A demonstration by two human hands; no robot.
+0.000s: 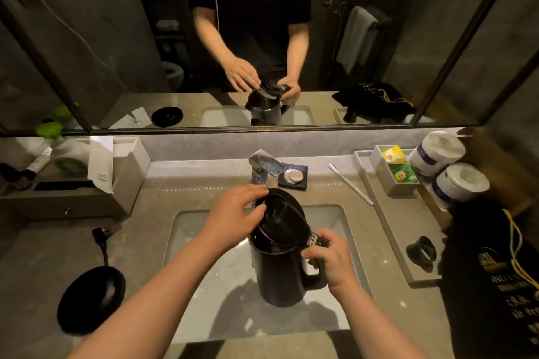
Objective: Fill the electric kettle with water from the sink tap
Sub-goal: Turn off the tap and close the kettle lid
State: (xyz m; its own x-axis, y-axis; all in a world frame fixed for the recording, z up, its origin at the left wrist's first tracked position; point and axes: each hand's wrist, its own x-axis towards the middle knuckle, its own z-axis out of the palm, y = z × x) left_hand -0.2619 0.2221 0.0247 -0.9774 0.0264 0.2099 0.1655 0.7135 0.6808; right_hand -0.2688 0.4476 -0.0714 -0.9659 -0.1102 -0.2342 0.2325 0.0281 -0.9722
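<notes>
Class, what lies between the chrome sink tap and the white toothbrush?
A dark square dish holding a round beige soap, shown in the head view.

Arms forward — left hand (pixel 236 210) pinching, right hand (pixel 332 256) curled, gripping.

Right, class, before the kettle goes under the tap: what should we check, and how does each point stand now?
1. Right hand grips the kettle by its handle: ok.
2. Lid raised, left hand holding it: ok.
3. Kettle over the sink: ok.
4. Kettle mouth under the tap: cannot tell, lid and hand hide the spout.
5. Water running: cannot tell.
6. Power base apart, on the counter: ok.
</notes>
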